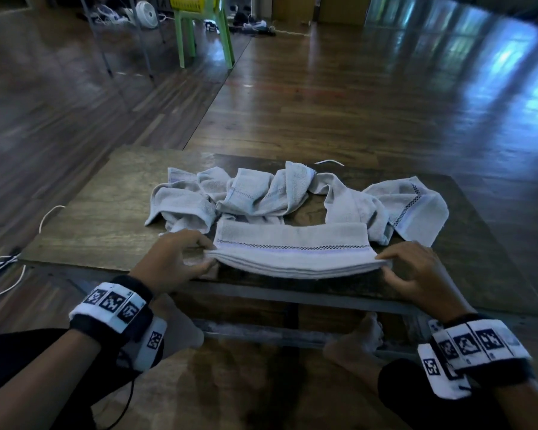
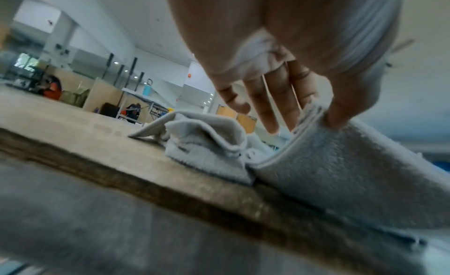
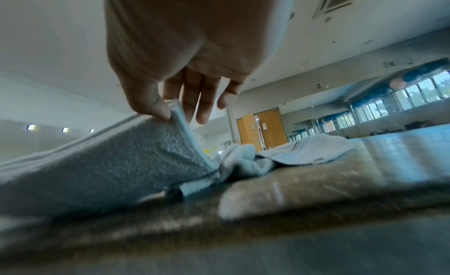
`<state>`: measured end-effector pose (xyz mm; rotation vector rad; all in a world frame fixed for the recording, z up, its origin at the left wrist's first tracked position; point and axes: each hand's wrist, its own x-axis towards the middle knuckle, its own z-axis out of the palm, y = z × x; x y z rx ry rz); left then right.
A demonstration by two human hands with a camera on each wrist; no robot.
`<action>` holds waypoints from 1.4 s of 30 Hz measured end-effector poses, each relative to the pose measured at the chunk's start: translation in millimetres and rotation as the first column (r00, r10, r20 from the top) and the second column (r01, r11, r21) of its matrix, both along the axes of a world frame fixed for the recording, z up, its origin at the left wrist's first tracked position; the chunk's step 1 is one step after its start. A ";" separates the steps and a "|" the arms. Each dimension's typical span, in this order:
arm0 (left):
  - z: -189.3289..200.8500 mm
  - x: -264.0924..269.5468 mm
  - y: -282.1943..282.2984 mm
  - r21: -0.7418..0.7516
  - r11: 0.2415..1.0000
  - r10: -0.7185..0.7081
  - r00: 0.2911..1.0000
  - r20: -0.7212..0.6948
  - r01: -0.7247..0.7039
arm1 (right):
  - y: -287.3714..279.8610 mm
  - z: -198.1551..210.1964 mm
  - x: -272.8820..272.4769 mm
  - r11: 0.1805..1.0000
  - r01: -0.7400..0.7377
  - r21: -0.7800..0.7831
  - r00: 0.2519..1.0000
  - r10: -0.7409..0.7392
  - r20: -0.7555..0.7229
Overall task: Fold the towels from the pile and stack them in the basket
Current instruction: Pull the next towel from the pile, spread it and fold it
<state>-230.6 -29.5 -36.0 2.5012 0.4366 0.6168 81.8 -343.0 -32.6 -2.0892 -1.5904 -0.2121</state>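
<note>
Folded towel (image 1: 294,254) lies at the table's (image 1: 106,212) near edge, long axis running left to right, the pile (image 1: 261,193) just behind it. Left hand (image 1: 171,262) pinches its left end, right hand (image 1: 413,271) its right end, each equally near. The yellow basket (image 1: 188,1), probably on the far chair, sits well beyond the pile.

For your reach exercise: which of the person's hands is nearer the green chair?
Left. The left hand sits below the green chair on its side; the right hand is across the folded towel.
</note>
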 end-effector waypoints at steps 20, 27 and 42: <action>-0.3 38.4 22.9 0.117 0.990 0.111 0.940 -0.324 -0.077 | 42.7 6.4 16.7 0.938 0.232 -0.259 0.880 -0.316 -0.355; -13.7 59.8 -1.8 0.192 0.951 0.300 0.867 -0.399 -0.241 | 56.7 2.7 13.8 0.862 0.344 -0.372 0.903 -0.412 -0.119; -49.5 94.4 -98.5 0.256 0.966 0.116 0.841 -0.529 0.028 | 88.7 -46.0 -93.6 0.847 0.062 -0.529 0.998 -0.052 0.033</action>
